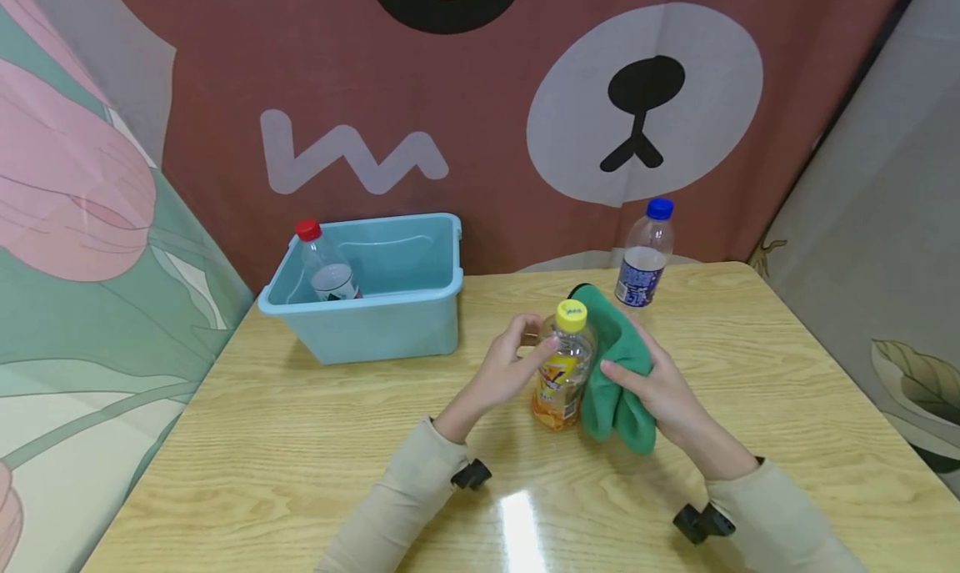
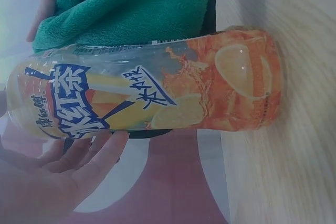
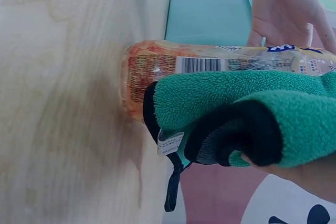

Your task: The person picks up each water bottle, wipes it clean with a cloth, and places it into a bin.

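Observation:
A bottle of iced tea (image 1: 558, 385) with a yellow cap (image 1: 572, 315) and an orange-yellow label stands upright on the table. My left hand (image 1: 508, 364) grips it near the top, thumb on the near side and fingers reaching behind. In the left wrist view, the fingers of that hand (image 2: 79, 166) pass behind the label. My right hand (image 1: 667, 389) holds a folded green cloth (image 1: 618, 360) with black edging, pressed against the bottle's right side. A small white tag (image 3: 170, 144) and a black loop show on the cloth in the right wrist view.
At the back left stands a light-blue plastic bin (image 1: 382, 331), with a red-capped bottle (image 1: 330, 268) leaning inside. A blue-capped bottle (image 1: 643, 260) stands near the table's back edge, right of the cloth. Behind the wooden table (image 1: 300, 456) hangs a printed curtain (image 1: 487, 98).

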`<state>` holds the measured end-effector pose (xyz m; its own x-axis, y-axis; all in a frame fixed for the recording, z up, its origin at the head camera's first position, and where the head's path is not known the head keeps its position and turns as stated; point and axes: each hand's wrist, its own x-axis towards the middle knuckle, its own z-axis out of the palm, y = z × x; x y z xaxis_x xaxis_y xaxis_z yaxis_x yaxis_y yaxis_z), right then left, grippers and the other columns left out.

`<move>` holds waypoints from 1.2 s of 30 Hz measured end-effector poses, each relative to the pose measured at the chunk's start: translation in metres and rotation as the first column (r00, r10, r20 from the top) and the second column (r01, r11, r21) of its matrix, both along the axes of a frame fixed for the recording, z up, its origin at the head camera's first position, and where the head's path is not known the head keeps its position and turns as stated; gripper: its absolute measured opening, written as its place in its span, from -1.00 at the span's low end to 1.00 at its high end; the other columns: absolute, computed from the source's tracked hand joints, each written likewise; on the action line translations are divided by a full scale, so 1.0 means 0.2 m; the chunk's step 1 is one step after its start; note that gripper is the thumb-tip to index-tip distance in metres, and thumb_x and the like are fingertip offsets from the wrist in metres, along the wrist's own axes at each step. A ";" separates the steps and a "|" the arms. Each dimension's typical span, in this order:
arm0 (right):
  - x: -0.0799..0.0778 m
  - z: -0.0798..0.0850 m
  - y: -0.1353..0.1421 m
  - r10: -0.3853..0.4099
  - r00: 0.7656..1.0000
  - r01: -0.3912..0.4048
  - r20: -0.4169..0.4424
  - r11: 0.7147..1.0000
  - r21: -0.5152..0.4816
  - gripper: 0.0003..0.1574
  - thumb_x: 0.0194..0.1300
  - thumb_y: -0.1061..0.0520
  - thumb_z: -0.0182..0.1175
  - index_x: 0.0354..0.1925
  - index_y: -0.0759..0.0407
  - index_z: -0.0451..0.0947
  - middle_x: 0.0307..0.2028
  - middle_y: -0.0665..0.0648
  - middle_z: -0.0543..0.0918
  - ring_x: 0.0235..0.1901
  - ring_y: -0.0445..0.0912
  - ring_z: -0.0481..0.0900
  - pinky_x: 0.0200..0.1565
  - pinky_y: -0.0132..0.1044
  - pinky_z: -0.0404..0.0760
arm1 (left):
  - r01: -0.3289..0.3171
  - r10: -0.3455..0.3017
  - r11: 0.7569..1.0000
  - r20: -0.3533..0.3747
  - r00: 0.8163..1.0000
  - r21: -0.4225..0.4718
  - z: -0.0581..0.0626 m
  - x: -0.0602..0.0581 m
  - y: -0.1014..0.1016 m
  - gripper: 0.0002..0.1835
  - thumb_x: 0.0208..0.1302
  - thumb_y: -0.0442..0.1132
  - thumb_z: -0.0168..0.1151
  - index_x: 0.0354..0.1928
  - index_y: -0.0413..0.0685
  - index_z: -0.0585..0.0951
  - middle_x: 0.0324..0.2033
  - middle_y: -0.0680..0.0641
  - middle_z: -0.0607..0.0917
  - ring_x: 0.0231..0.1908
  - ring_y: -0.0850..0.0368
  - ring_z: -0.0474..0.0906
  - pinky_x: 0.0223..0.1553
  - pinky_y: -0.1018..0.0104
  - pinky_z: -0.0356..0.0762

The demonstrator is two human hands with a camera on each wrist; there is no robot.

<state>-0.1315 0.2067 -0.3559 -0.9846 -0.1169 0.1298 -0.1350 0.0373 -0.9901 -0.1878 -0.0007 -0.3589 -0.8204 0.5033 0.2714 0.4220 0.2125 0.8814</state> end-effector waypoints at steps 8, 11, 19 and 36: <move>0.01 0.05 -0.01 0.022 0.999 -0.022 -0.038 1.000 -0.002 -0.14 0.30 0.22 0.08 0.42 0.00 -0.11 0.34 0.25 0.03 0.12 -0.23 0.26 0.00 -0.51 0.38 | 0.005 -0.005 1.000 -0.019 1.000 -0.007 0.00 -0.01 0.00 -0.50 0.35 0.05 -0.05 0.08 -0.24 0.38 0.00 -0.18 0.50 0.02 -0.02 0.43 -0.01 0.14 0.44; 0.01 0.06 -0.02 0.019 0.998 -0.019 -0.056 1.000 0.010 -0.15 0.29 0.22 0.08 0.41 0.00 -0.09 0.31 0.24 0.08 0.08 -0.22 0.31 -0.03 -0.49 0.42 | -0.006 0.006 1.000 -0.039 0.999 -0.011 0.00 -0.01 0.00 -0.50 0.35 0.05 -0.05 0.08 -0.23 0.41 -0.04 -0.15 0.52 -0.02 0.03 0.46 -0.05 0.21 0.47; 0.00 0.06 -0.07 0.015 0.994 -0.008 -0.104 0.998 0.067 -0.15 0.28 0.26 0.08 0.41 0.04 -0.09 0.34 0.18 0.02 0.18 -0.06 0.21 -0.02 -0.49 0.40 | -0.034 0.034 0.999 -0.053 0.998 0.001 0.00 0.01 0.01 -0.58 0.35 -0.06 -0.02 0.10 -0.21 0.42 -0.10 -0.13 0.55 -0.10 0.07 0.49 -0.26 0.39 0.54; 0.00 -0.03 -0.09 0.034 0.999 -0.032 -0.020 0.997 0.070 -0.09 0.28 0.23 0.10 0.42 0.02 -0.17 0.29 0.29 0.14 0.00 -0.21 0.41 -0.07 -0.41 0.47 | -0.018 0.019 1.000 -0.048 0.999 0.012 0.18 0.13 0.00 -0.66 0.36 -0.30 -0.05 0.06 -0.41 0.40 -0.12 -0.29 0.54 -0.08 -0.14 0.48 -0.22 0.35 0.56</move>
<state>-0.1321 0.1883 -0.3617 -0.9772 -0.1589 0.1408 -0.1580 0.1014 -0.9822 -0.1612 -0.0015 -0.3237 -0.8153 0.4848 0.3166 0.4599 0.2101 0.8628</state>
